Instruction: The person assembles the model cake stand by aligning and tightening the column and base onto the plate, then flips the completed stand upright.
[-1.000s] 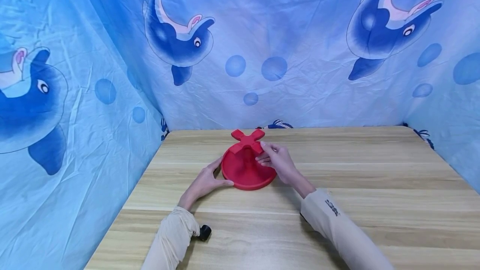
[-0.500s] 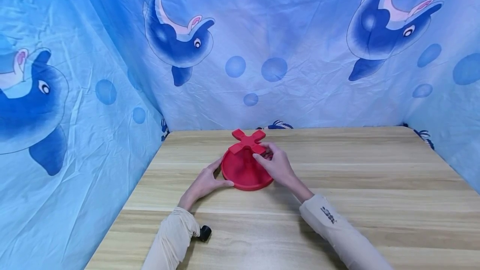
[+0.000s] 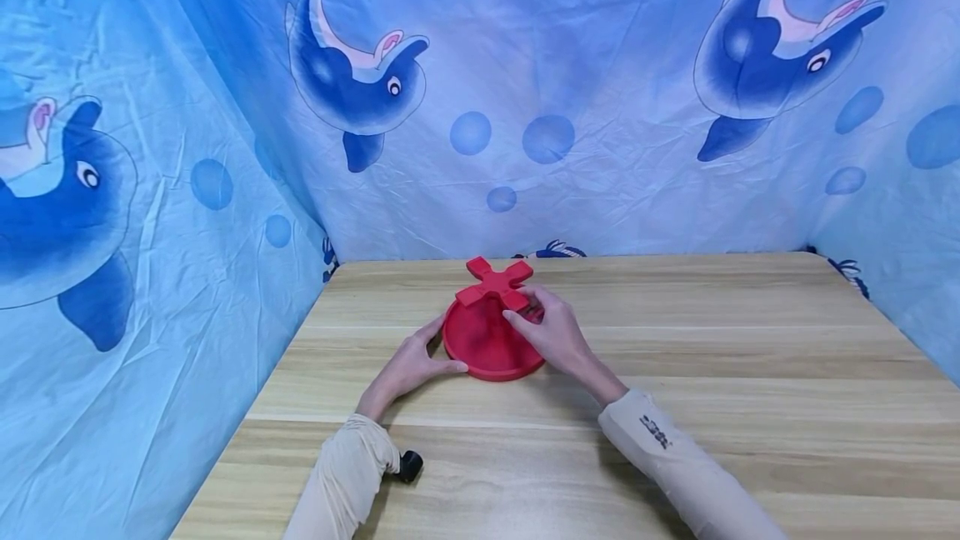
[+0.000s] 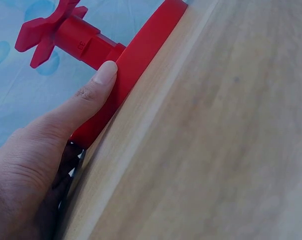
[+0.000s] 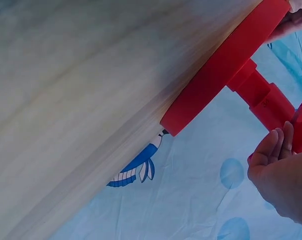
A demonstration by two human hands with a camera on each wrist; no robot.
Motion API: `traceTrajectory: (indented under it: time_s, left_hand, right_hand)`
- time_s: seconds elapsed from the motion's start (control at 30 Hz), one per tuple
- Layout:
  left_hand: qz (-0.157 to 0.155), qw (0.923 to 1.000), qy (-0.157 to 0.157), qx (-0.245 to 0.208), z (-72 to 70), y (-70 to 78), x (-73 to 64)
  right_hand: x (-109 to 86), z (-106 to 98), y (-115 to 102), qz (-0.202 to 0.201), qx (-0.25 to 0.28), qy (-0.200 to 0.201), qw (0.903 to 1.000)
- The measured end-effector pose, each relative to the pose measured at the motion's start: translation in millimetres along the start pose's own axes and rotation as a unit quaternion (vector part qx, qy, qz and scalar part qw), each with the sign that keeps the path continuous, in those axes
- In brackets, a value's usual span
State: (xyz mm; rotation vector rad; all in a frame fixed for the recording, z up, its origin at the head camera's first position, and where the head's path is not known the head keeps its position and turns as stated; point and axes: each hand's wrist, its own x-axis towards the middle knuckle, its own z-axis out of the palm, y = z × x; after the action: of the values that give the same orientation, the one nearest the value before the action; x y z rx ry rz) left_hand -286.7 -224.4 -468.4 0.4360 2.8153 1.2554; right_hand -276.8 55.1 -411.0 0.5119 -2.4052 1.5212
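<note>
A red round base (image 3: 487, 348) with a raised rim lies on the table. From its middle rises a red post (image 4: 81, 42), stepped in width and topped by a red four-armed cross piece (image 3: 495, 282). My left hand (image 3: 411, 367) holds the base's left rim, its thumb at the front and its fingers round the far side, where they are partly hidden. With thumb and fingers my right hand (image 3: 558, 332) pinches the cross's near right arm. In the right wrist view, those fingertips (image 5: 286, 137) meet the cross next to the post.
The wood-patterned table (image 3: 712, 398) stretches to both sides and toward the back. Blue curtains (image 3: 600, 190) with dolphin prints hang behind and beside it. A small black device (image 3: 410, 467) sticks out at my left cuff.
My right hand has shifted its hold, its thumb now on the near side of the cross's arm. The cross has turned slightly clockwise. The left hand and base stay put.
</note>
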Motion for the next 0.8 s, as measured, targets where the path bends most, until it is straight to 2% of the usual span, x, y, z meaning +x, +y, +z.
traceTrajectory:
  time_s: [0.5,0.63,0.8]
  left_hand:
    - [-0.004,1.0000,0.000,-0.004,0.5,-0.8,-1.0]
    - [0.001,1.0000,-0.001,-0.008,1.0,-0.6,-1.1]
    - [0.003,1.0000,0.000,-0.009,0.7,-0.2,-0.8]
  right_hand:
    - [-7.4,5,-6,-0.044,-0.021,0.003,0.9988]
    - [-9.5,1,-4,-0.070,-0.040,0.030,0.9963]
    - [-9.1,-8,3,-0.105,-0.070,0.079,0.9888]
